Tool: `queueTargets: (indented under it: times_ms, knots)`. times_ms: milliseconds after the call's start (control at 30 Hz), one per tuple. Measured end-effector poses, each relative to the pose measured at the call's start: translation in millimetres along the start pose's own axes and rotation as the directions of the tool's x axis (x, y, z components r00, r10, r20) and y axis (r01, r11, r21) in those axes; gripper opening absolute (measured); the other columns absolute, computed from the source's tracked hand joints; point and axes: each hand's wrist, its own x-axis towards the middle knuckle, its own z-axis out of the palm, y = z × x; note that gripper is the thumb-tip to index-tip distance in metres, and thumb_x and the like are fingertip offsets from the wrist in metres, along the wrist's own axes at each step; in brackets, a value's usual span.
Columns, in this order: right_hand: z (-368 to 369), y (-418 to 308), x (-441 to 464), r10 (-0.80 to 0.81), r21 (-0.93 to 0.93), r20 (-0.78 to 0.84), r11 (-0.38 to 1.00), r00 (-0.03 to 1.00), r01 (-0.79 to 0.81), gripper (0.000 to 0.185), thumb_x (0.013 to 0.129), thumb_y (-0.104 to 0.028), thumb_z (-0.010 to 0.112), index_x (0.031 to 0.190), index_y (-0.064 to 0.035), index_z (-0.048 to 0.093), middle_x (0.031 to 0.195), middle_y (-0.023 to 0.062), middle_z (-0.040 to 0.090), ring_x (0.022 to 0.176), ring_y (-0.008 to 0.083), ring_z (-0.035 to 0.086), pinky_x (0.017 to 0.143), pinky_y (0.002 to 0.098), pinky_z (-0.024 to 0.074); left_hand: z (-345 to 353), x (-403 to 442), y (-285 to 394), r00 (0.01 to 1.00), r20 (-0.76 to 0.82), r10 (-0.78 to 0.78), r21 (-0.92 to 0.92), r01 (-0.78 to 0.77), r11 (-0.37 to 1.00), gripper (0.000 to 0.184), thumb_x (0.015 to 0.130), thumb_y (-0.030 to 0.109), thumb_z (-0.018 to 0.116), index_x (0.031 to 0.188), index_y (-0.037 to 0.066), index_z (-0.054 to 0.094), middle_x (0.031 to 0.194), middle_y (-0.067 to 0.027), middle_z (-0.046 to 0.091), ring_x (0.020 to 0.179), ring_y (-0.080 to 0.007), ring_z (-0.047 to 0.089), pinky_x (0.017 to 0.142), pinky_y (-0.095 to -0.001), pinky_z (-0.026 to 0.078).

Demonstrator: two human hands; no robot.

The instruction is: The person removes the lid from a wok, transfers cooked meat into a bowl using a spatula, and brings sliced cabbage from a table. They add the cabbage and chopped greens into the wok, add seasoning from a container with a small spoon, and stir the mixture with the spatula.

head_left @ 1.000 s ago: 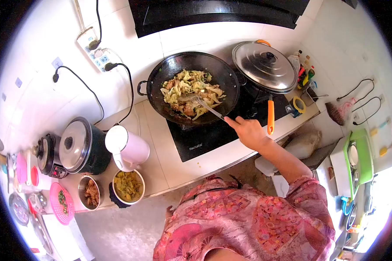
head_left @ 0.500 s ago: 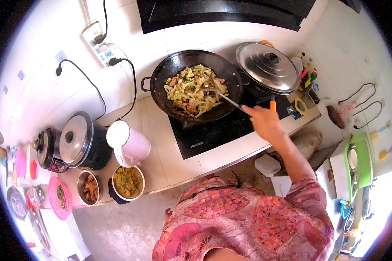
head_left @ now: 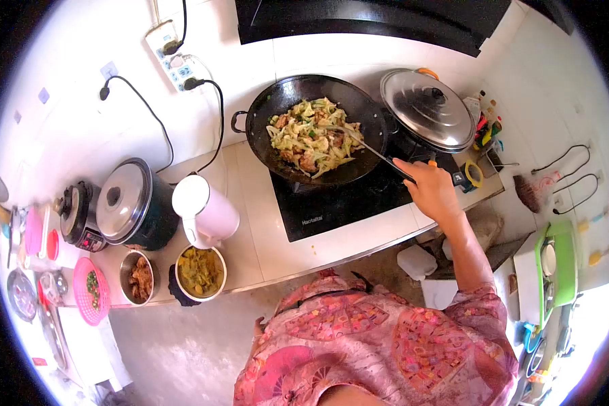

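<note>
My right hand is closed around the dark handle of a metal spatula. The spatula's head lies among chopped, pale-green stir-fried vegetables mixed with brown pieces, partly covered by them. This food fills the middle of a black wok on a black glass cooktop. My left hand hangs low beside my patterned top, nearest the counter's front edge; only a sliver shows and its fingers are largely hidden.
Behind the right hand is a lidded pan. Left along the counter stand a pink-white kettle, a bowl of yellowish food, a bowl of brown pieces, a pink basket and a dark lidded pot. Bottles stand at the right.
The whole view has shifted slightly, so the scene sits further right. My right hand has drawn back a little from the wok with the spatula, and the food has been stirred slightly.
</note>
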Motion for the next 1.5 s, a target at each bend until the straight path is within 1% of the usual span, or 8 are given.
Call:
queueTargets:
  times_ms: [67,100,200,400,500,1133,1200,1500]
  knots:
    - [-9.0,-20.2,-3.9,0.033,-0.028,0.056,0.999,0.998,-0.031,0.044,0.078,-0.007,0.060,0.122,-0.0128,0.058,0.083,0.0127,0.060,0.079,0.0326,0.060,0.070,0.0405,0.0483,-5.0,-20.3,-12.3,0.924,0.033,0.380,0.607,-0.321,0.727,0.078,0.068,0.023,0.079,0.129,0.001,0.037,0.094,-0.0184,0.065,0.081,-0.0230,0.064,0.070,-0.0372,0.053]
    - [-4.4,-26.5,-5.3,-0.015,-0.090,0.089,0.996,0.996,0.023,0.044,0.078,-0.006,0.059,0.122,-0.0138,0.058,0.082,0.0118,0.059,0.077,0.0314,0.060,0.068,0.0398,0.0486,-0.6,-30.6,-16.2,0.740,0.297,0.603,0.913,-0.405,0.048,0.078,0.069,0.024,0.079,0.129,0.000,0.037,0.097,-0.0192,0.065,0.081,-0.0241,0.064,0.070,-0.0383,0.053]
    - [19.2,-29.5,-17.0,-0.092,-0.275,0.211,0.950,0.973,0.149,0.046,0.077,-0.004,0.057,0.121,-0.0171,0.058,0.082,0.0095,0.055,0.071,0.0282,0.060,0.062,0.0390,0.0485,-5.8,-30.4,-18.2,0.652,0.269,0.709,0.955,-0.277,-0.108,0.079,0.068,0.024,0.080,0.128,0.001,0.036,0.100,-0.0214,0.063,0.081,-0.0259,0.064,0.070,-0.0392,0.054]
    - [-26.7,-29.2,-12.7,-0.149,-0.105,0.059,0.982,0.987,0.155,0.042,0.077,-0.008,0.060,0.118,-0.0141,0.060,0.076,0.0083,0.055,0.066,0.0292,0.059,0.057,0.0401,0.0471,1.4,-36.1,-22.4,0.873,-0.012,0.488,0.383,-0.447,0.808,0.081,0.064,0.020,0.084,0.129,0.008,0.036,0.095,-0.0189,0.063,0.080,-0.0233,0.063,0.069,-0.0367,0.053]
    - [-31.2,-44.5,-20.6,-0.132,-0.145,0.131,0.978,0.983,0.151,0.044,0.076,-0.006,0.059,0.119,-0.0130,0.059,0.077,0.0087,0.056,0.066,0.0293,0.060,0.056,0.0409,0.0473,-14.5,-33.0,-26.0,0.592,0.433,0.680,0.778,-0.627,0.050,0.069,0.072,0.012,0.077,0.128,0.009,0.037,0.086,-0.0142,0.063,0.072,-0.0195,0.061,0.062,-0.0334,0.052]
    - [20.5,-36.0,4.8,-0.177,-0.154,0.167,0.967,0.970,0.203,0.046,0.075,-0.004,0.056,0.120,-0.0144,0.059,0.081,0.0101,0.057,0.070,0.0304,0.060,0.064,0.0410,0.0487,2.8,-32.1,-18.0,0.677,0.284,0.679,0.840,-0.517,0.165,0.074,0.069,0.024,0.081,0.124,0.002,0.037,0.098,-0.0159,0.066,0.086,-0.0213,0.063,0.074,-0.0345,0.051]
    - [-0.1,-29.9,12.5,-0.181,-0.025,0.095,0.983,0.979,0.184,0.046,0.076,-0.005,0.057,0.121,-0.0149,0.058,0.081,0.0098,0.057,0.070,0.0303,0.060,0.062,0.0414,0.0487,0.0,-31.8,-13.6,0.504,0.530,0.681,0.847,-0.285,-0.448,0.087,0.065,0.032,0.085,0.127,0.001,0.032,0.103,-0.0209,0.064,0.091,-0.0215,0.063,0.074,-0.0350,0.051]
    - [48.1,-30.5,45.8,-0.191,-0.176,0.122,0.962,0.974,0.211,0.051,0.076,-0.004,0.057,0.125,-0.0161,0.054,0.088,0.0113,0.060,0.071,0.0290,0.064,0.064,0.0409,0.0520,-12.0,-33.4,-24.5,0.660,0.294,0.691,0.823,-0.543,0.169,0.073,0.070,0.027,0.081,0.126,0.002,0.041,0.091,-0.0182,0.065,0.080,-0.0243,0.063,0.071,-0.0365,0.053]
